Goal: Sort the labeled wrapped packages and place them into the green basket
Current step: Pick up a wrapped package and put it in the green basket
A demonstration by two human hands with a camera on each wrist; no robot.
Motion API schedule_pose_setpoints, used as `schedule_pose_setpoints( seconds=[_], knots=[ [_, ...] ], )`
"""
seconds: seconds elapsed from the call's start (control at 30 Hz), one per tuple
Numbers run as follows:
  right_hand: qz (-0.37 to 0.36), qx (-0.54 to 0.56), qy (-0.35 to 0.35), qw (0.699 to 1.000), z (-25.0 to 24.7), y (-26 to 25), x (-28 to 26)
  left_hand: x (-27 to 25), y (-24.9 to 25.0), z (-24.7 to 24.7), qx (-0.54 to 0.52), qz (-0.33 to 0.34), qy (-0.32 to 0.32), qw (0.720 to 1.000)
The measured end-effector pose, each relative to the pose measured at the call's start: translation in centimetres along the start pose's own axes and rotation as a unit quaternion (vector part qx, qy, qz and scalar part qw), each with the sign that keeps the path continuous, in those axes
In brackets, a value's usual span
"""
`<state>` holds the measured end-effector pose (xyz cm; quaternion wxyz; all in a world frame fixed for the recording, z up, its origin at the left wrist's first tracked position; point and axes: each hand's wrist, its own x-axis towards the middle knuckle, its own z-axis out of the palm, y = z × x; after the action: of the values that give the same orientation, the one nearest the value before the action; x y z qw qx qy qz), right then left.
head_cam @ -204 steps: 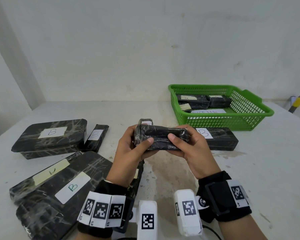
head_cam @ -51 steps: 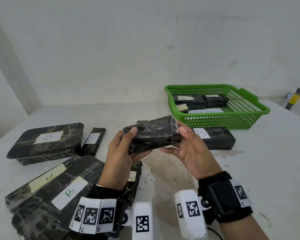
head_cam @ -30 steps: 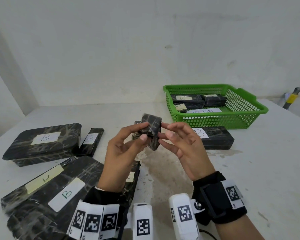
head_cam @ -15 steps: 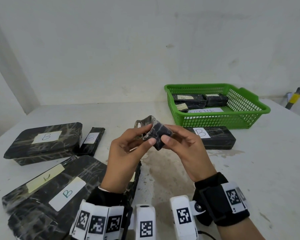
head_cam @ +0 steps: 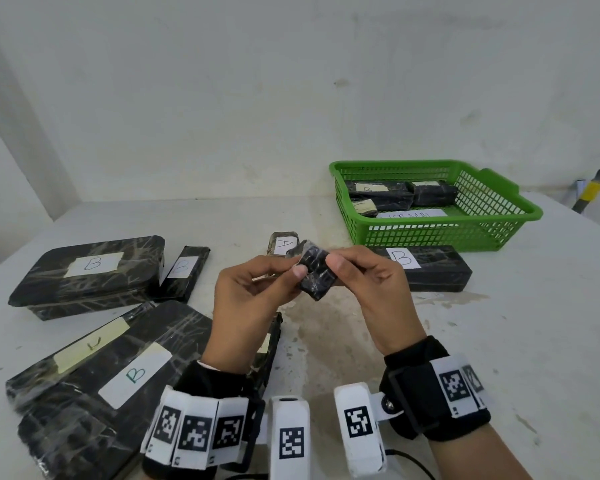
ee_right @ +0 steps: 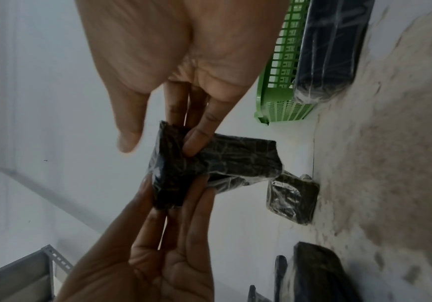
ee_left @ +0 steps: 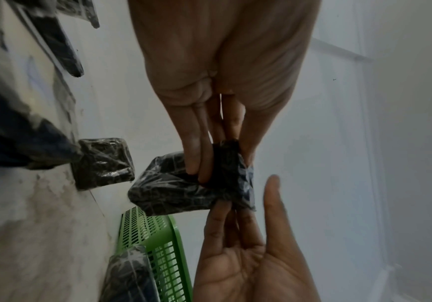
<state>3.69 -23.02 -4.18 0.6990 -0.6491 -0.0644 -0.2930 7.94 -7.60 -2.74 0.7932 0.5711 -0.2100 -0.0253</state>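
Note:
Both hands hold one small black wrapped package [head_cam: 315, 276] in the air above the table's middle. My left hand [head_cam: 297, 269] pinches its left side, my right hand [head_cam: 336, 266] its right side. No label shows on it. In the left wrist view my left hand [ee_left: 219, 163] pinches the package [ee_left: 173, 190] from above. In the right wrist view my right hand [ee_right: 163, 143] touches one end of the package [ee_right: 222, 163]. The green basket [head_cam: 499, 216] stands at the back right and holds three wrapped packages [head_cam: 381, 195].
A package marked A [head_cam: 283, 244] lies just behind the hands. A long package marked B [head_cam: 430, 270] lies in front of the basket. At the left lie a box marked B [head_cam: 87, 271], a slim package [head_cam: 184, 271] and a large package marked B [head_cam: 101, 368].
The hands have turned the small package from lying lengthwise across both palms to end-on, pinched by the fingertips. The package marked A behind it has come into view.

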Motion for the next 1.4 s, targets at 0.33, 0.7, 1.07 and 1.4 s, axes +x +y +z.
schedule_pose_setpoints(
  seconds=[0.33,0.7,1.07,1.4],
  knots=[
    [-0.024,-0.012,0.013,1.0,0.48,-0.35,-0.23,-0.25,0.56,0.15,0.006,0.014,-0.006,1.0],
    [-0.039,-0.022,0.018,0.999,0.82,-0.42,-0.44,-0.39,0.71,0.19,0.013,0.024,-0.025,0.999],
    [-0.013,0.0,0.028,1.0,0.51,-0.44,-0.16,-0.51,0.75,0.29,0.037,0.019,-0.062,0.997],
    [0.012,0.028,0.01,1.0,0.26,-0.41,0.03,-0.3,0.25,0.05,0.046,-0.002,-0.07,0.997]
  ],
)
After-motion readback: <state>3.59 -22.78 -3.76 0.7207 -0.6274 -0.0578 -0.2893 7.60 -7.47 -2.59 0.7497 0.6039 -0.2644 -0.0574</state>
